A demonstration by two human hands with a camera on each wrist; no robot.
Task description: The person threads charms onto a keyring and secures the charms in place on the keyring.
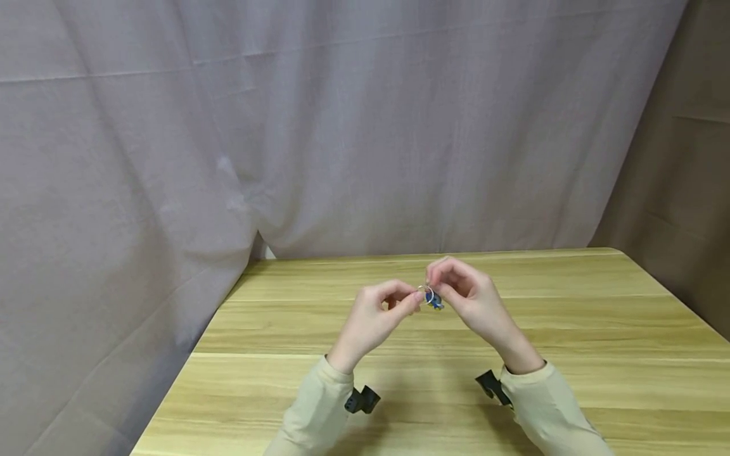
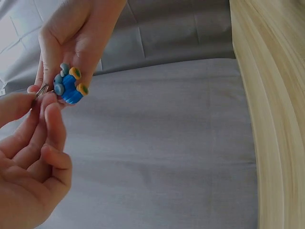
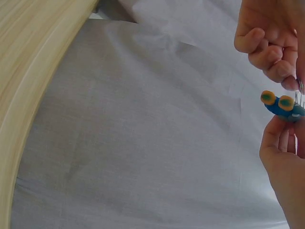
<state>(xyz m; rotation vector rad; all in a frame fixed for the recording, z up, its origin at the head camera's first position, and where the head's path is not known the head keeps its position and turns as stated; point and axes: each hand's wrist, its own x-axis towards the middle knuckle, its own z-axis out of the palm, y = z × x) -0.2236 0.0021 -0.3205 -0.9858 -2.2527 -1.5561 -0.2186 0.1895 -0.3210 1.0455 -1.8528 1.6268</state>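
Note:
A keychain with a small blue figure (image 1: 435, 299) and a thin metal ring (image 1: 425, 294) is held up between both hands, above the wooden table. My left hand (image 1: 379, 313) pinches the ring between thumb and index fingertip. From the other side my right hand (image 1: 476, 301) pinches the keychain near the figure, its thumb and index finger bent. The figure has round orange feet with green centres, seen in the left wrist view (image 2: 76, 86). In the right wrist view the figure (image 3: 281, 106) lies right at my right fingertips, partly hiding them.
The light wooden table (image 1: 256, 392) spreads beneath both hands. Grey curtains (image 1: 371, 139) hang behind it and along the left side. Black wrist cameras (image 1: 362, 399) sit at both cuffs, over the table.

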